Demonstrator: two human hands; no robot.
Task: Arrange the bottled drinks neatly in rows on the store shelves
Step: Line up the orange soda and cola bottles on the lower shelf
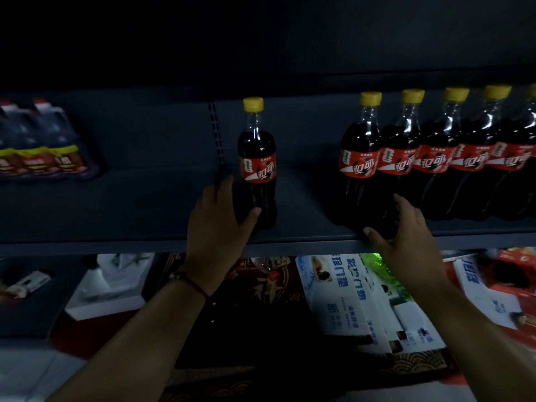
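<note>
Left hand (216, 216) grips lone bottle (257, 163) (shelf edge (116, 247) near).

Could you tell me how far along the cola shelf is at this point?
Done: a tight row of cola bottles stands at right. In hand: the left hand grips a lone bottle standing apart; the right hand touches the row's base. Left: closing the bare gap on the shelf.

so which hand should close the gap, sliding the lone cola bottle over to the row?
Left. The left hand already grips the lone cola bottle low on its body. The right hand rests at the base of the row's end bottle, apparently steadying it.
</note>
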